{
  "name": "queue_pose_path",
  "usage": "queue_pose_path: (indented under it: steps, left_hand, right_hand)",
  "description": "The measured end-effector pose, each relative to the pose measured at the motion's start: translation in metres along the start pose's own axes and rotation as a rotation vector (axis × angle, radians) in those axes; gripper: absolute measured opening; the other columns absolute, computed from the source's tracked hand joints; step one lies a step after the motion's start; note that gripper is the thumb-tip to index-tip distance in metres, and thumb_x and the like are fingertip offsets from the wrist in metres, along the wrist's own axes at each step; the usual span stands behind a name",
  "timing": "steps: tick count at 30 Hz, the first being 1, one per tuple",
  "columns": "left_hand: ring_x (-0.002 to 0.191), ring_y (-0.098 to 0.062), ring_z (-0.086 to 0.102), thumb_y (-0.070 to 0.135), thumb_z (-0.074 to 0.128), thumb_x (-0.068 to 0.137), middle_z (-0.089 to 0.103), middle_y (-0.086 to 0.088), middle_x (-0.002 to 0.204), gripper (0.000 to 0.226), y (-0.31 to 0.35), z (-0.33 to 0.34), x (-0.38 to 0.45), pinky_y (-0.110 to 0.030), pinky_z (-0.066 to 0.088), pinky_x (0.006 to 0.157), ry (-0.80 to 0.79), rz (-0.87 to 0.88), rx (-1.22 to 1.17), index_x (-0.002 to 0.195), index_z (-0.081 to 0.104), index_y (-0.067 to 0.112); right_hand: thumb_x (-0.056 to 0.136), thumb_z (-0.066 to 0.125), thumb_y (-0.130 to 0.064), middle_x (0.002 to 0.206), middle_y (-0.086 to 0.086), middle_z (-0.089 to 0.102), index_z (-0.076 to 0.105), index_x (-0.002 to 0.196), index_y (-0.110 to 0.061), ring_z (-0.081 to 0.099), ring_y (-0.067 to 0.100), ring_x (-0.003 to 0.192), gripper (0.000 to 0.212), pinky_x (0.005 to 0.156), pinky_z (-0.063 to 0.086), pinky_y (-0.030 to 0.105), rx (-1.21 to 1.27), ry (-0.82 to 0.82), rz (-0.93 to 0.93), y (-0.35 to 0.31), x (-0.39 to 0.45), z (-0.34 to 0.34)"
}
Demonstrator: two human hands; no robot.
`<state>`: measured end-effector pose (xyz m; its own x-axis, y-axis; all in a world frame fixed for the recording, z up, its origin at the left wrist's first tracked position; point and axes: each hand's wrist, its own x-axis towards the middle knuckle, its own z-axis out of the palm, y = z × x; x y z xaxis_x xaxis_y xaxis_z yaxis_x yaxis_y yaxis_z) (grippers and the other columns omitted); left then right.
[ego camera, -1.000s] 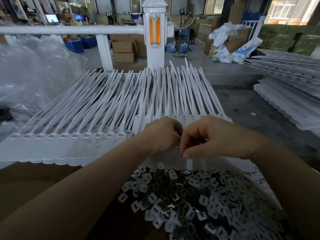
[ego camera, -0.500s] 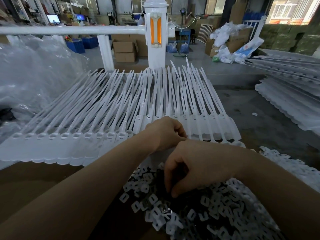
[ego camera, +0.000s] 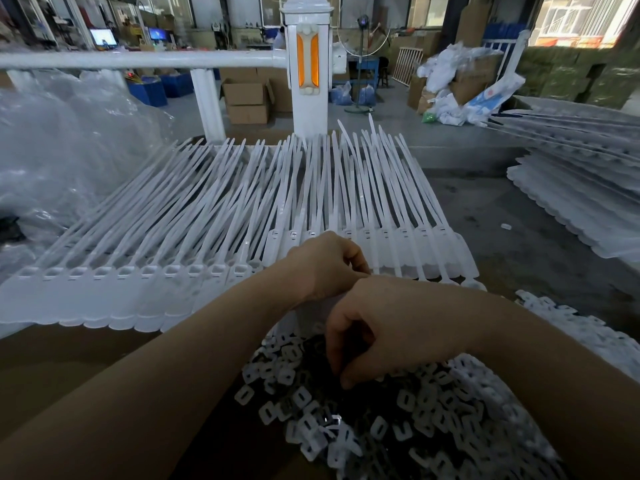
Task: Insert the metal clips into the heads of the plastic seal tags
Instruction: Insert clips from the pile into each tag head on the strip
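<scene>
Metal clips (ego camera: 398,424) lie heaped at about 5 o'clock, small flat pieces with rectangular openings. Right hand (ego camera: 391,327) reaches down into the heap, fingers curled with thumb and fingertips (ego camera: 346,382) among the clips; whether a clip is pinched cannot be told. Left hand (ego camera: 325,265), fingers curled, rests at centre on the plastic seal tags (ego camera: 242,216), which fan out in rows toward 12 o'clock; what it holds is hidden. White railing post (ego camera: 308,71) stands beyond.

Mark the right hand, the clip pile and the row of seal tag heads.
right hand (ego camera: 391,327): head view, back of hand.
clip pile (ego camera: 398,427): head view, middle of heap.
seal tag heads (ego camera: 124,273): head view, one head's socket.
</scene>
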<state>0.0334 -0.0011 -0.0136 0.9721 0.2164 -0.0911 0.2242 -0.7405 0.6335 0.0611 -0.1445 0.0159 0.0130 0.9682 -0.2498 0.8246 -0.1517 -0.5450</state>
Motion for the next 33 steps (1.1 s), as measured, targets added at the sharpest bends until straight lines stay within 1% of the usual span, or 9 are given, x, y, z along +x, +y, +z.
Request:
queue_pose_path:
  steps: [3,8,10,13,18,25,28,30,33]
  left_hand:
    - [0.078,-0.022,0.062,0.026,0.070,0.085,0.064,-0.001,0.075,0.013,0.001,0.000,-0.001,-0.045,0.057,0.084,-0.004,-0.003,-0.004,0.073,0.067,0.029]
    - [0.092,-0.021,0.065,0.020,0.068,0.084,0.065,-0.001,0.098,0.015,-0.003,0.001,-0.002,-0.044,0.058,0.085,0.005,-0.013,-0.023,0.072,0.067,0.030]
    - [0.082,-0.012,0.065,0.018,0.068,0.083,0.066,0.006,0.089,0.017,-0.007,-0.001,-0.002,-0.030,0.058,0.074,-0.003,0.006,-0.069,0.072,0.067,0.030]
    - [0.057,0.007,0.056,0.023,0.072,0.084,0.064,0.020,0.063,0.015,-0.007,-0.008,-0.005,-0.008,0.041,0.050,-0.026,0.071,-0.142,0.072,0.066,0.030]
    - [0.060,0.011,0.058,0.025,0.074,0.086,0.067,0.024,0.071,0.008,-0.003,-0.023,-0.012,-0.003,0.040,0.050,-0.177,0.162,-0.142,0.085,0.073,0.032]
    - [0.080,-0.002,0.066,0.033,0.070,0.088,0.074,0.011,0.089,0.008,-0.002,-0.024,-0.014,-0.023,0.047,0.077,-0.233,0.113,-0.184,0.093,0.074,0.028]
    - [0.084,-0.004,0.067,0.029,0.070,0.088,0.074,0.009,0.090,0.008,-0.001,-0.026,-0.015,-0.025,0.048,0.079,-0.210,0.104,-0.193,0.093,0.074,0.025]
    - [0.079,-0.003,0.066,0.029,0.072,0.087,0.075,0.008,0.087,0.007,-0.002,-0.026,-0.015,-0.021,0.049,0.074,-0.189,0.091,-0.185,0.091,0.075,0.024]
    - [0.058,0.009,0.060,0.030,0.074,0.084,0.071,0.016,0.069,0.004,-0.002,-0.029,-0.015,-0.007,0.042,0.051,-0.141,0.056,-0.190,0.080,0.075,0.029]
  right_hand:
    - [0.085,0.073,-0.024,0.078,-0.018,0.066,0.072,0.088,-0.024,0.060,-0.006,0.068,0.003,0.063,0.046,0.008,0.085,-0.001,-0.011,0.001,-0.003,-0.003]
    - [0.084,0.073,-0.019,0.079,-0.013,0.070,0.070,0.082,-0.027,0.063,-0.002,0.067,0.009,0.062,0.050,0.013,0.218,0.050,0.011,0.010,-0.010,-0.012]
    - [0.082,0.073,-0.017,0.074,-0.013,0.070,0.070,0.077,-0.029,0.063,-0.002,0.064,0.013,0.060,0.048,0.012,0.280,0.113,0.039,0.015,-0.014,-0.015]
    - [0.080,0.074,-0.016,0.074,-0.005,0.073,0.073,0.076,-0.025,0.064,0.001,0.062,0.010,0.057,0.047,0.011,0.372,0.322,0.130,0.030,-0.019,-0.022]
    - [0.080,0.074,-0.015,0.063,-0.002,0.069,0.073,0.076,-0.017,0.053,0.001,0.048,0.005,0.044,0.041,0.016,0.480,0.548,0.280,0.048,-0.022,-0.024]
    - [0.082,0.071,-0.010,0.057,-0.003,0.065,0.072,0.076,-0.017,0.051,0.001,0.045,0.009,0.042,0.038,0.016,0.514,0.526,0.251,0.050,-0.016,-0.023]
    - [0.080,0.072,-0.012,0.060,0.000,0.065,0.073,0.075,-0.017,0.050,0.005,0.047,0.008,0.044,0.039,0.019,0.541,0.527,0.240,0.051,-0.016,-0.022]
    - [0.081,0.072,-0.010,0.059,0.000,0.065,0.072,0.076,-0.016,0.050,0.003,0.046,0.008,0.043,0.038,0.017,0.538,0.530,0.233,0.051,-0.016,-0.022]
    - [0.082,0.071,-0.010,0.067,0.001,0.071,0.072,0.081,-0.014,0.053,0.002,0.049,0.005,0.044,0.039,0.016,0.541,0.505,0.219,0.052,-0.018,-0.024]
